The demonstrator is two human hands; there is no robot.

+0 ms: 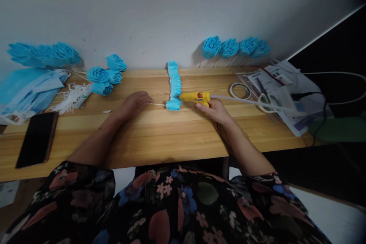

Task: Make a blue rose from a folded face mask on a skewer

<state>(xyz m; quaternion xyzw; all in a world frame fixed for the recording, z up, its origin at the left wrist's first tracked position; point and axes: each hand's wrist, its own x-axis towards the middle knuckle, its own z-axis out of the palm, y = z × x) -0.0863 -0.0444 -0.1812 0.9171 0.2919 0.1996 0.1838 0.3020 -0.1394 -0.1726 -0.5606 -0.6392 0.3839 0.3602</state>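
My right hand [213, 110] is wrapped round a yellow glue gun [194, 97], with a long pale glue stick [243, 100] running out of its back end. The gun's nozzle is at the edge of a pleated blue strip [175, 80] that lies on the table, pointing away from me. A thin pale stick [158, 104] ends at the strip's near end, where the blue material is rolled or folded round it. My left hand [136, 103] pinches the stick's other end, fingers closed and resting near the tabletop.
Finished blue flowers [211, 47] lean on the wall at right; more blue flowers [98, 74] lie at left. Blue face masks [31, 87], a white string bundle [70, 97] and a phone [37, 139] are at left. A tape roll [240, 91], scissors [267, 103] and papers [300, 122] are at right.
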